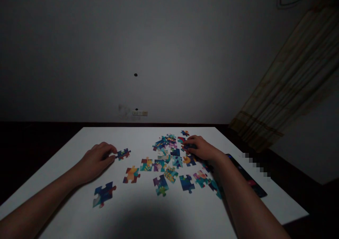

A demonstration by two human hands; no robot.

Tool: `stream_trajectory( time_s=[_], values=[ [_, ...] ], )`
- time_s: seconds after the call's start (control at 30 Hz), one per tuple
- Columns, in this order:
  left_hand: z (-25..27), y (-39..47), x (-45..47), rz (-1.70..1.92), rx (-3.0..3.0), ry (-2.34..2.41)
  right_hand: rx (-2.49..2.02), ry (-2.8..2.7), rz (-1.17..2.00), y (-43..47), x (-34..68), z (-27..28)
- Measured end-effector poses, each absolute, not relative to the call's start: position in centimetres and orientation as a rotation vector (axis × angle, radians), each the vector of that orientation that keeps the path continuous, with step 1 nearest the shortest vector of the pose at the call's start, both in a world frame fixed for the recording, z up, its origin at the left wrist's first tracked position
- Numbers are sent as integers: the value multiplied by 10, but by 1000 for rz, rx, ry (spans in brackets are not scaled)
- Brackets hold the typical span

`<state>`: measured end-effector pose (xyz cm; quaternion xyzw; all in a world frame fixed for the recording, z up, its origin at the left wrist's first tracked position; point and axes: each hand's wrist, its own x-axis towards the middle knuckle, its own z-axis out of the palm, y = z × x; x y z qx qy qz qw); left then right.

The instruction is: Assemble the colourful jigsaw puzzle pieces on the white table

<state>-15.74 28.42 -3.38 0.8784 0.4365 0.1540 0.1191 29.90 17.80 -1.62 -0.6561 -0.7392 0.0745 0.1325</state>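
My left hand (96,160) is closed in a pinch on the edge of a dark blue jigsaw puzzle piece (123,154), low at the table's left side. To the right, my right hand (201,148) has its thumb and fingers apart over the far right of the loose puzzle pieces (177,161). Its fingertips are at a dark piece beside a red and teal piece (181,139); whether they grip it is hard to see. An orange and red piece (131,174) and a dark blue piece (103,193) lie apart, nearer to me.
The white table (143,135) carries several scattered, partly overlapping pieces in its middle. A flat dark panel with coloured patches (247,177) lies beyond my right forearm. Behind are a grey wall with sockets (140,113) and a curtain (286,76) on the right.
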Motion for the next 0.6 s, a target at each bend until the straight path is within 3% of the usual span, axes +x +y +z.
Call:
stream_trajectory(
  time_s=[0.4, 0.6],
  values=[
    [-32, 281, -156, 456, 2568, 1277, -2032, -2036, -4, 182, 310, -19],
    [-31, 280, -156, 479, 2566, 1278, -1981, -2115, 109, 179, 305, -18]
  ],
)
